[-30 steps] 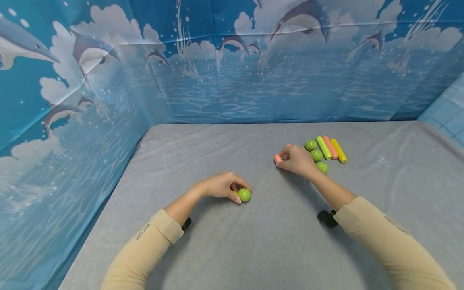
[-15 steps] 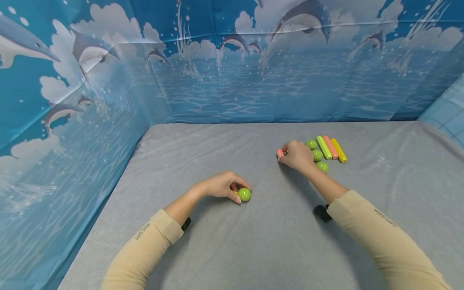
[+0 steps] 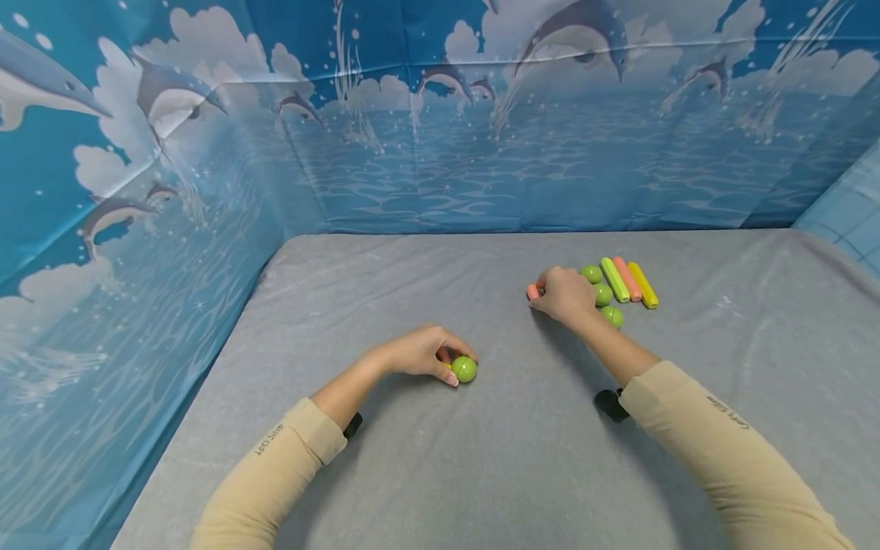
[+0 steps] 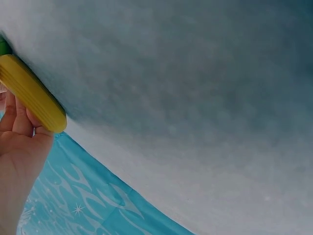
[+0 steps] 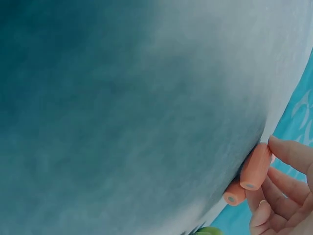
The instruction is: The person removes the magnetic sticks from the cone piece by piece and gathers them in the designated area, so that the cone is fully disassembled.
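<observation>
In the head view my left hand (image 3: 417, 351) has its thumb and fingers around a glossy green ball (image 3: 464, 370) with a seam line, low over the grey cloth. A ridged yellow stick (image 4: 33, 95) lies against those fingers in the left wrist view; only a sliver of it shows from the head. Further back, my right hand (image 3: 567, 296) pinches a short orange stick (image 5: 256, 169) that has a grey dot in its end. Right behind it, a second orange stick (image 5: 234, 193) sits at the fingers, hidden in the head view.
Beside the right hand are several green balls (image 3: 590, 274) in a row. Right of them lie a light green stick (image 3: 615, 280), an orange stick (image 3: 627, 279) and a yellow stick (image 3: 642, 286), side by side. A blue dolphin-print curtain (image 3: 440, 176) borders the grey cloth (image 3: 481, 466).
My right hand has shifted slightly right and away from me with the orange stick, then nearly stopped; the second orange end has gone out of sight from the head. My left hand stays put.
</observation>
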A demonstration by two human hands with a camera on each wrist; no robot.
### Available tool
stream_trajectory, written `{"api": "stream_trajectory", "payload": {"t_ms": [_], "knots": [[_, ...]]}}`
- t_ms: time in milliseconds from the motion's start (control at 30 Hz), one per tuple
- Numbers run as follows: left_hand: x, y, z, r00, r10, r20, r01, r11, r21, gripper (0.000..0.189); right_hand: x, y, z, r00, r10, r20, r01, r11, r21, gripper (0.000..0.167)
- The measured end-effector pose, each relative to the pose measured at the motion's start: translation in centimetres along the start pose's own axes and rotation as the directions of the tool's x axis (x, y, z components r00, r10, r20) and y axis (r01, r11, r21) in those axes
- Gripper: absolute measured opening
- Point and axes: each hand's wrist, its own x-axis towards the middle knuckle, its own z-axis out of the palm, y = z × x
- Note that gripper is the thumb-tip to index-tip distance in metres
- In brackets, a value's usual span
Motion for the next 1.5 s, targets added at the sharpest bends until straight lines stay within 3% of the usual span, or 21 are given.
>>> {"api": "stream_trajectory", "payload": {"t_ms": [400, 667, 767, 967, 1167, 1267, 1500], "knots": [[-0.3, 0.5, -0.2, 1.000, 0.020, -0.024, -0.019, 0.998, 0.059, 0.046, -0.4, 0.4, -0.7, 1.000, -0.020, -0.019, 0.021, 0.999, 0.042, 0.035], [-0.7, 0.0, -0.7, 0.998, 0.016, -0.058, -0.013, 0.999, 0.050, 0.053, -1.1, 0.0, -1.0, 0.990, -0.134, -0.039, 0.139, 0.981, 0.139, 0.029], [-1.1, -0.4, -1.0, 0.997, 0.020, -0.068, -0.016, 0.998, 0.054, 0.054, -1.6, -0.7, -0.9, 0.983, -0.181, 0.014, 0.174, 0.959, 0.224, 0.031], [-1.9, -1.0, -1.4, 0.996, 0.031, -0.078, -0.026, 0.997, 0.069, 0.048, -3.2, -3.4, 0.0, 0.958, -0.219, 0.185, 0.141, 0.922, 0.362, 0.034], [-1.9, -1.3, -1.2, 0.997, 0.043, -0.067, -0.037, 0.996, 0.080, 0.038, -4.7, -5.9, 1.7, 0.899, -0.250, 0.360, 0.052, 0.877, 0.478, 0.035], [-1.8, -1.4, -1.0, 0.997, 0.056, -0.058, -0.051, 0.995, 0.082, 0.031, -5.2, -6.6, 2.4, 0.878, -0.259, 0.402, 0.016, 0.856, 0.516, 0.036], [-1.8, -1.3, -0.7, 0.997, 0.064, -0.031, -0.062, 0.996, 0.068, 0.022, -5.9, -7.5, 3.6, 0.858, -0.264, 0.440, -0.017, 0.842, 0.539, 0.034]]}}
